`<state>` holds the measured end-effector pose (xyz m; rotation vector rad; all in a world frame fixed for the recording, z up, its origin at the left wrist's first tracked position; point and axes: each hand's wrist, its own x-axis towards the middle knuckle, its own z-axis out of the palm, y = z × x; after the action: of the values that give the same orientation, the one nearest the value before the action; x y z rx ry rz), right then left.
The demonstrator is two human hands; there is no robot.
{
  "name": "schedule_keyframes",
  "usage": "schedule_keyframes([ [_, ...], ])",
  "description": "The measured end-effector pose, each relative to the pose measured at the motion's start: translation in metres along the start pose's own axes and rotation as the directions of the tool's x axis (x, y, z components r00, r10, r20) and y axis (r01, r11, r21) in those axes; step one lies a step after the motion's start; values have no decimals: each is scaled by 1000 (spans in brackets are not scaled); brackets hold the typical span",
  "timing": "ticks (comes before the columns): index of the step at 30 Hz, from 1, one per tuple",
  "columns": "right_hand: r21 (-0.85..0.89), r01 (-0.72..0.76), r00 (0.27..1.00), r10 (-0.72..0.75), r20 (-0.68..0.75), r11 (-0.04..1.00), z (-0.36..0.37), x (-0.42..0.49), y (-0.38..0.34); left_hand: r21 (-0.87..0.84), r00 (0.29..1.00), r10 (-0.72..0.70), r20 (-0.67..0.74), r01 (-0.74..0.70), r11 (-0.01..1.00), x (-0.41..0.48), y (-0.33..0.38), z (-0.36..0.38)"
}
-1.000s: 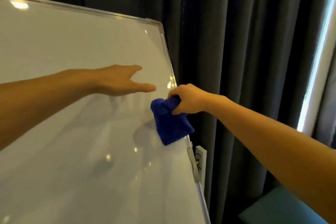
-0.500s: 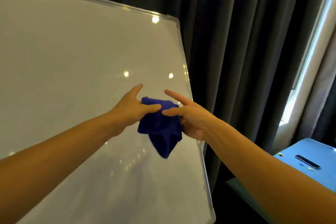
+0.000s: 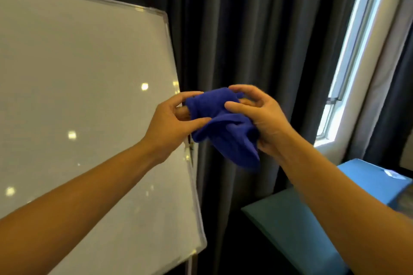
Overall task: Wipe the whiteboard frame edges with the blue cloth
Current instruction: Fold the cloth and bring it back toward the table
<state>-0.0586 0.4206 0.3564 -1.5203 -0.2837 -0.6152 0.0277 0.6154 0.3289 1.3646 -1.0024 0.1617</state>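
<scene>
I hold the crumpled dark blue cloth [image 3: 223, 125] between both hands: my left hand [image 3: 173, 123] pinches one end, my right hand [image 3: 260, 118] grips the other. The silver whiteboard frame [image 3: 172, 51], long axis upright, lies just left of the cloth, nearest my left hand

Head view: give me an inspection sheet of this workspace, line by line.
Surface: whiteboard blank, tilted, showing only light reflections.
Job's things: blue cloth bunched between both hands, in front of the curtain, off the frame; frame's right edge and top edge visible.
Clutter: small white item on the blue table, too blurred to identify.
Grippers: left hand and right hand both pinch the cloth.
Cables: nothing seen.
Surroundings: dark curtain behind, bright window at right, teal seat below.
</scene>
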Motion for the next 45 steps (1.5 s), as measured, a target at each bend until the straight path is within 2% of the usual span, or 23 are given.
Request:
schedule_keyframes([
  [3,34,-224,954,226,-197,974,-73,-34,44,-57,966,-257,2,257,965,-10,-41,90],
  [5,87,-313,902,325,-283,946,-115,-62,67,-131,932,-362,9,360,924,-25,-69,136],
  [8,166,-373,858,407,-314,913,-169,-96,92,-194,908,-418,-8,409,892,-42,-100,190],
  [10,212,-384,839,436,-325,898,-200,-113,105,-217,896,-438,-72,415,884,-49,-119,222],
  [12,257,-386,821,457,-342,886,-227,-125,118,-298,845,-515,-143,459,837,-52,-140,254],
  [13,272,-394,809,472,-351,878,-241,-131,126,-388,792,-598,-123,517,763,-53,-150,272],
  [15,315,-420,786,515,-342,851,-263,-142,143,-567,640,-760,113,669,480,-56,-169,302],
  [16,339,-433,778,536,-328,836,-274,-146,154,-577,548,-797,255,747,329,-58,-179,317],
  [17,357,-444,771,554,-315,822,-287,-149,166,-543,464,-813,351,808,227,-59,-191,330],
  [19,367,-476,749,587,-308,799,-311,-154,187,-474,369,-825,428,869,143,-61,-220,351],
  [21,360,-517,719,622,-310,777,-336,-153,211,-473,339,-815,470,876,92,-57,-253,372],
  [23,362,-561,683,664,-305,744,-358,-151,234,-468,324,-820,472,880,79,-52,-281,388],
  [27,328,-704,559,777,-291,630,-402,-150,289,-431,260,-859,441,901,52,-62,-343,425],
  [33,281,-849,394,891,-227,447,-451,-165,354,-523,151,-889,433,845,-111,-97,-401,468],
  [36,283,-879,354,923,-152,384,-470,-165,379,-567,97,-938,332,815,-117,-103,-421,487],
  [41,116,-941,321,947,-3,319,-508,-146,419,-660,-25,-995,99,747,-84,-101,-447,526],
  [43,87,-959,276,958,75,270,-527,-139,437,-700,-90,-996,-27,713,-45,-105,-455,546],
  [45,40,-971,238,961,138,235,-542,-134,448,-727,-125,-986,-109,686,-7,-110,-455,565],
])
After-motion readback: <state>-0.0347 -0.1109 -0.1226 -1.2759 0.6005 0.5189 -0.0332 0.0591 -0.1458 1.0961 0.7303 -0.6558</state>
